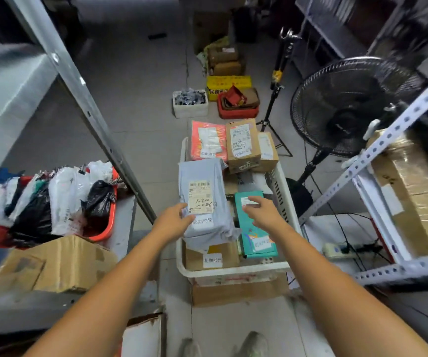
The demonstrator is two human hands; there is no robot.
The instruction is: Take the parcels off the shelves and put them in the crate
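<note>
Our two bare forearms reach forward from the bottom of the view; far left, on the grey metal shelf (pixel 14 104), a red plastic basin (pixel 107 228) holds bagged parcels (pixel 60 199) in white and black film, not yet taken; our left hand (pixel 174 220) curls its fingers round the near edge of the grey plastic mailer bag (pixel 202 176), which lies atop the load in the white slatted plastic crate (pixel 233 270), we judge to settle it flat; our right hand (pixel 264 212) is spread and loose, clamping nothing, fingertips over the flat teal carton (pixel 252 235) in the crate, likely steadying it; further right stands a black pedestal fan (pixel 349 104).
</note>
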